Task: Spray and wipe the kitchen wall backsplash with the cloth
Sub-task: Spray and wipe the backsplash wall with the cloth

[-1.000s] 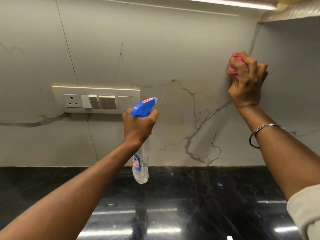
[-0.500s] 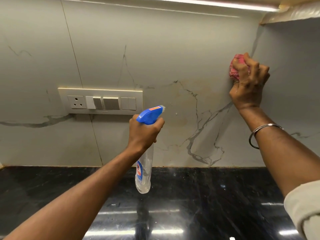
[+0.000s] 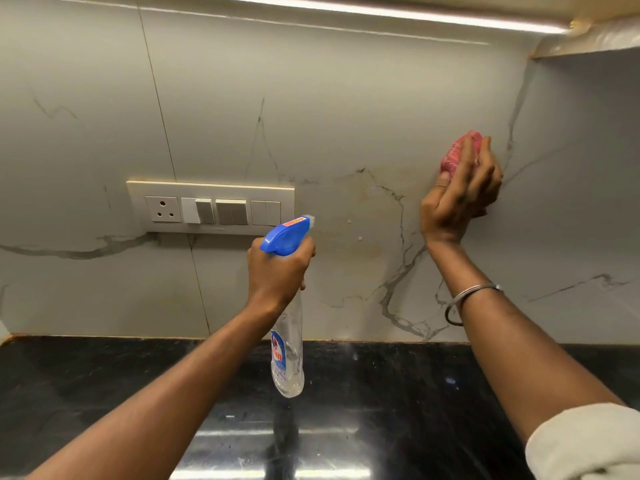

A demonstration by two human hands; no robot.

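Gripping the neck of a clear spray bottle (image 3: 287, 344), the left hand (image 3: 277, 271) holds it upright in front of the marble-look backsplash (image 3: 346, 116), fingers wrapped under the blue trigger head (image 3: 285, 235), whose nozzle points at the wall. The bottle hangs above the black polished countertop (image 3: 104, 382) without touching it. Just left of the nozzle, a cream switch plate (image 3: 210, 207) is set into the wall, carrying a three-pin socket (image 3: 162, 209) and a row of rocker switches (the nearest wall fitting to the nozzle). A few small droplets (image 3: 360, 238) sit on the tile between the two hands. Over to the right, the right hand (image 3: 459, 195) is closed around a bunched red cloth (image 3: 459, 152) and presses it flat against the backsplash, close to the corner where the side wall meets it. A thin metal bangle (image 3: 467, 299) circles that forearm, and a pale rolled sleeve (image 3: 585, 441) shows at the lower right. An LED strip (image 3: 381, 12) glows along the top under the cabinet.
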